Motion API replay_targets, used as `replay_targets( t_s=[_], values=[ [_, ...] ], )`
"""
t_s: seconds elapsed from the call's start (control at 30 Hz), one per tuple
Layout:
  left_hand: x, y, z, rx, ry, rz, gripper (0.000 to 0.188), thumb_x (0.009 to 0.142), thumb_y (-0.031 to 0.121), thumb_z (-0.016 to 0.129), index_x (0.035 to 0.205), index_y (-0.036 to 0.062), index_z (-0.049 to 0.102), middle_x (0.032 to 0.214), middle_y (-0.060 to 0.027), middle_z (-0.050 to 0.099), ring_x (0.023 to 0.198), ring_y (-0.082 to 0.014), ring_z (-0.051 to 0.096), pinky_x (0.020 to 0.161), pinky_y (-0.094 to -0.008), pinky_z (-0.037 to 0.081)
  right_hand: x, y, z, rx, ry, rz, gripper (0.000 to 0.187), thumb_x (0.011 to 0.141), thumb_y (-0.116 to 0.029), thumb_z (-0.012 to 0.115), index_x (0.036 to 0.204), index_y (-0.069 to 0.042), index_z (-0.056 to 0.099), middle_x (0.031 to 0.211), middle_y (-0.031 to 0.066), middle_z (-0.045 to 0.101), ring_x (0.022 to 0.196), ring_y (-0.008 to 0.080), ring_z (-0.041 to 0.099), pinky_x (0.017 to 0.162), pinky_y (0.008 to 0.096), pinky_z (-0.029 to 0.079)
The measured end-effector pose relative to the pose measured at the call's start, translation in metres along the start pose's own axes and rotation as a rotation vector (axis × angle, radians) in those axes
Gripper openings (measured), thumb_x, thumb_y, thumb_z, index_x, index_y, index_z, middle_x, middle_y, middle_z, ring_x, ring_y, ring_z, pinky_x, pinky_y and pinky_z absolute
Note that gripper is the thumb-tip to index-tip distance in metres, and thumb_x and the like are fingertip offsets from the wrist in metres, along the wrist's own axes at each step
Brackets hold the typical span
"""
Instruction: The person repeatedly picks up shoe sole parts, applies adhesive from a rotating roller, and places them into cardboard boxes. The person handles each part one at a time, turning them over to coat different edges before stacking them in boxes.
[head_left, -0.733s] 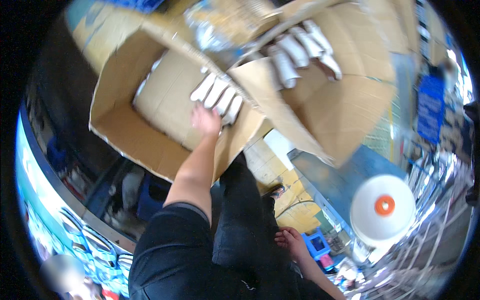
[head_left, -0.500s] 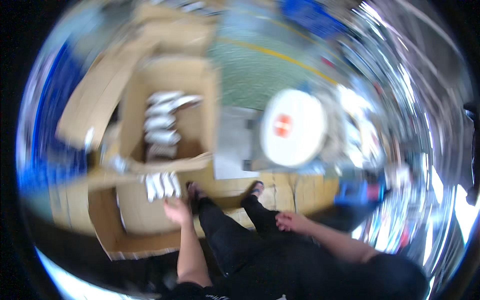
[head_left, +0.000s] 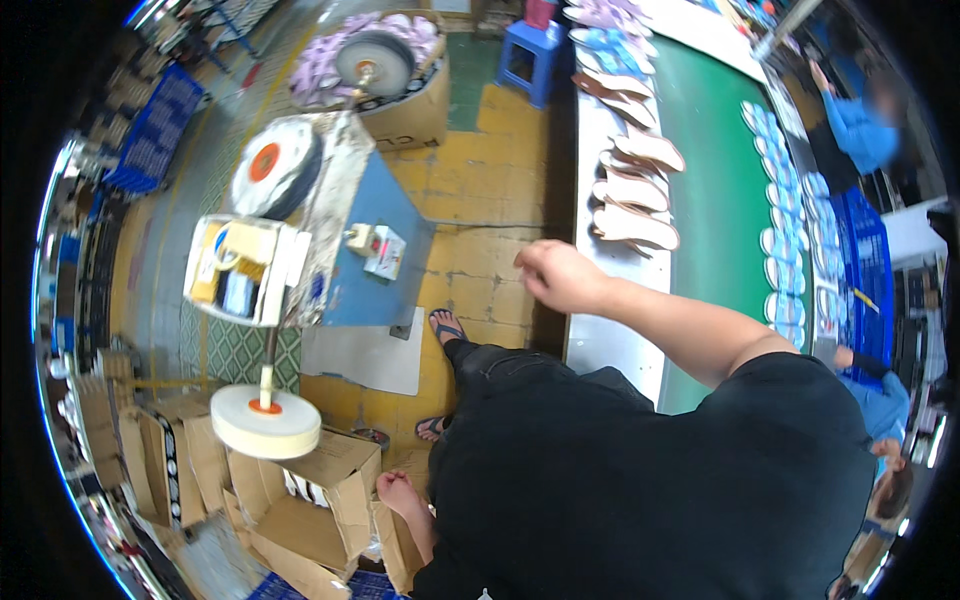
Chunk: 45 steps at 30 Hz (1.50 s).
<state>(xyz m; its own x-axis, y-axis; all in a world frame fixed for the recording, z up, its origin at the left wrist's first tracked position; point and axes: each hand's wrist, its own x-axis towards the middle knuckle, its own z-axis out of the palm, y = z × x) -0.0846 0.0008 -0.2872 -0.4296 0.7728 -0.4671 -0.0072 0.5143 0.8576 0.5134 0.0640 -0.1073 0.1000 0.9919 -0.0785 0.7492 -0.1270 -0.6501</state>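
Observation:
My right hand (head_left: 562,274) is held over the near edge of the white bench (head_left: 615,345), its fingers loosely bent and apart, nothing in them. Just beyond it, several tan shoe soles (head_left: 640,228) lie in an overlapping row on the bench. My left hand (head_left: 398,492) hangs low at my left side beside an open cardboard box (head_left: 355,485); its fingers are curled in and no item shows in them. Inside that box a few white pieces (head_left: 303,487) are partly hidden by the flaps.
To the left stands a blue polishing machine (head_left: 385,250) with round white wheels (head_left: 266,420). A green conveyor belt (head_left: 705,200) carries light-blue sandals (head_left: 785,245). A blue stool (head_left: 530,60) and a carton of purple pieces (head_left: 405,125) stand farther off. People in blue (head_left: 865,135) are at the right.
I have turned right, away from the cardboard boxes, toward the bench and belt. My right arm is now stretched out over the bench edge; my left hand has left the white pieces.

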Motion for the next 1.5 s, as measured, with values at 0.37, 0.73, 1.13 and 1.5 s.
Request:
replay_targets(
  t_s=[0.37,0.73,1.13,1.5],
  values=[
    [0.029,0.063,0.069,0.750,-0.290,0.534,0.024,0.075,-0.015,0.054,0.077,0.0079,0.048,0.069,0.0002,0.044,0.065,-0.0126,0.045,0.061,-0.0289,0.037,-0.079,0.146,-0.099,-0.532,0.003,0.550,0.078,0.081,-0.029,0.098,0.144,-0.005,0.059,0.140,0.0195,0.063,0.136,0.0438,0.060,0.115,0.0532,0.055],
    [-0.052,0.050,0.058,0.133,-0.237,0.124,0.029,0.116,0.018,0.065,0.093,0.0004,0.067,0.101,-0.0069,0.073,0.087,-0.0140,0.067,0.082,-0.0290,0.053,-0.112,0.091,-0.053,-0.448,-0.276,0.614,0.064,0.086,-0.028,0.091,0.136,-0.002,0.060,0.140,0.0230,0.064,0.134,0.0425,0.065,0.111,0.0499,0.059],
    [-0.043,0.068,0.022,0.166,-0.059,0.182,0.057,0.113,0.022,0.054,0.066,-0.0072,0.065,0.113,-0.0236,0.083,0.103,-0.0306,0.078,0.093,-0.0445,0.057,-0.142,0.072,-0.028,-0.519,-0.116,0.563,0.071,0.089,-0.038,0.095,0.142,-0.002,0.064,0.148,0.0173,0.060,0.141,0.0399,0.060,0.117,0.0491,0.055],
    [-0.098,0.154,0.064,-0.050,-0.391,0.188,0.043,0.119,0.037,0.063,0.139,0.0006,0.072,0.137,-0.0180,0.077,0.123,-0.0246,0.072,0.111,-0.0412,0.055,-0.053,-0.096,-0.006,0.035,-0.068,0.211,0.069,0.089,-0.049,0.093,0.126,0.003,0.067,0.110,0.0256,0.077,0.104,0.0393,0.077,0.090,0.0474,0.061]
  ],
)
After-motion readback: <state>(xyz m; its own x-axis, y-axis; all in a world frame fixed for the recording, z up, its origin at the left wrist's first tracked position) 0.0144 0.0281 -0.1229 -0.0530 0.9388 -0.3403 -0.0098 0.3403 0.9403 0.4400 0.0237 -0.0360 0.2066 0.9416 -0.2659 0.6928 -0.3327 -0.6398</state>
